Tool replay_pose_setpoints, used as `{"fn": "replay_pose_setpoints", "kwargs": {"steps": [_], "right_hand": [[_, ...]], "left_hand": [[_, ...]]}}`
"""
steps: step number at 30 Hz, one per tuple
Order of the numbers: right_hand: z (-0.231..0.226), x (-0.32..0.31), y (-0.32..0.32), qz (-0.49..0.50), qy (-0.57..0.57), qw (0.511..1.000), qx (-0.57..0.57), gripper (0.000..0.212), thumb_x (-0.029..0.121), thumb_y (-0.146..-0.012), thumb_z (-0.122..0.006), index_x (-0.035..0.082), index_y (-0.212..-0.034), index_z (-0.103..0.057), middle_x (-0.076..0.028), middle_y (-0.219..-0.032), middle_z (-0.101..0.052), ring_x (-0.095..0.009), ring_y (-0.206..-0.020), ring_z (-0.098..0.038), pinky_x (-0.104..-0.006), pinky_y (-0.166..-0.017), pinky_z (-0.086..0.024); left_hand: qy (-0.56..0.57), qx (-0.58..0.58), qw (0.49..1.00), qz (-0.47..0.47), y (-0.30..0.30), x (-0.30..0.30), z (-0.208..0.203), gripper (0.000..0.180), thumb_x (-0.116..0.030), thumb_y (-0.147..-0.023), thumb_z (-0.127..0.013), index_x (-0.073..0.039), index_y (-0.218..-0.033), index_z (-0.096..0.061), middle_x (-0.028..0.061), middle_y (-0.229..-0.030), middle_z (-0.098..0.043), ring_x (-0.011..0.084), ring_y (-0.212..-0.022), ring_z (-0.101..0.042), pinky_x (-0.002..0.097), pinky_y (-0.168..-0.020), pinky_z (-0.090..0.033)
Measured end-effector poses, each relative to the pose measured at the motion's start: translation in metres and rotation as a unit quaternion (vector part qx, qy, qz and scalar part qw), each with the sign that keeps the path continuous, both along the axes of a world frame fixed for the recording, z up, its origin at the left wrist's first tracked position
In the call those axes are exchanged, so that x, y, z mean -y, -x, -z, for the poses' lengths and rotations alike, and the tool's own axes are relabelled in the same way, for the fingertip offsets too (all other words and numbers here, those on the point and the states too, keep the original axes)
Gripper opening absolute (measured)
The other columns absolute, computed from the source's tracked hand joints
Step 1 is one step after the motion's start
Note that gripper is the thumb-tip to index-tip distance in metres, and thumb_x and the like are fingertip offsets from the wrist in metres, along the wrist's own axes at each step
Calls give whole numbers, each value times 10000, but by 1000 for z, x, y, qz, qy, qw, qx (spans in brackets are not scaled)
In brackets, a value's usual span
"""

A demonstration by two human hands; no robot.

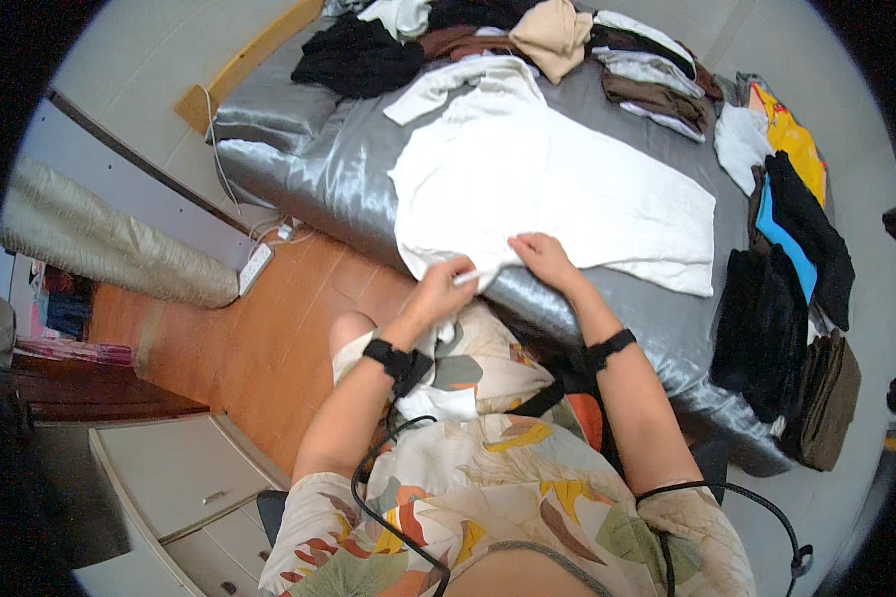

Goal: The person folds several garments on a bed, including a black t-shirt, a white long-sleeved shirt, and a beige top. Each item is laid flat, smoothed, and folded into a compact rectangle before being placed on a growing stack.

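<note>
**White long-sleeved shirt lies along the bed, its near edge between two hands**

The white long-sleeved shirt (528, 174) lies spread on the middle of the bed (314, 184), and its near side reaches to the bed's near edge. There the left hand (440, 294) pinches a bit of the white cloth between thumb and fingers. The right hand (548, 263), just beside it at the same edge of the bed, also seems to pinch the cloth, though its fingertips are partly hidden.

To straighten this edge well, I would advise to hold it lightly at two points, draw the hands apart until the cloth is flat, and lay it down without pulling the far layer. The fabric looks soft, so a hard tug could make new wrinkles.

The long axis of the shirt runs roughly along the near edge of the bed. Its wide straight end, probably the hem, points to the bed's right end; the visible sleeve bends toward the bed's left end on the far side. The collar I cannot make out.

On the far edge of the bed are a black garment (356, 58) and a beige folded garment (552, 40).
</note>
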State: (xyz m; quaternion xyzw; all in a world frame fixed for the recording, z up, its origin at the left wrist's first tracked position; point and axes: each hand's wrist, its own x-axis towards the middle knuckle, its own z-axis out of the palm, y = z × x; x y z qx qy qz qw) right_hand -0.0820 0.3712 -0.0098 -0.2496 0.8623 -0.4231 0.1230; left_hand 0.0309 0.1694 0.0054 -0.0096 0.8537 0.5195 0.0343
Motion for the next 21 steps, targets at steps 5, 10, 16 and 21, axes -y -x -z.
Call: {"fn": "replay_pose_setpoints", "kwargs": {"steps": [5,10,16,21], "right_hand": [[-52,-29,16,-258,-84,947,174,388,410,-844,-660,50,-699,-680,-24,-617,-587,-132,-590,-509,-293,-574,-416],[-56,10,32,7,-64,966,-252,271,239,-856,-590,96,-1079,-648,-110,-1054,-651,-318,-976,-585,-428,-842,-463],[-11,-7,67,0,-349,928,-133,493,466,-963,-336,381,-1446,-283,-51,-1556,-168,-398,-1423,-79,-731,-1035,-126],[11,-176,123,195,-415,879,-128,492,401,-957,-328,351,-1446,-308,-77,-1527,-262,-376,-1402,-186,-574,-1098,-147]], "left_hand": [[40,-2,978,206,-12,1,-12,326,-256,-821,-703,-37,-1051,-631,97,-945,-609,185,-823,-577,300,-683,-485],[138,-169,976,-9,45,5,-18,196,-145,-904,-576,12,-1001,-644,164,-1097,-587,296,-982,-564,337,-828,-467],[391,52,918,41,79,-29,-17,624,-510,-884,-508,-308,-1445,-326,134,-1562,-103,423,-1415,-73,762,-973,-94],[393,163,902,70,82,-23,-27,754,-622,-823,-510,-439,-1468,-164,67,-1575,96,354,-1423,161,789,-941,39]]}}
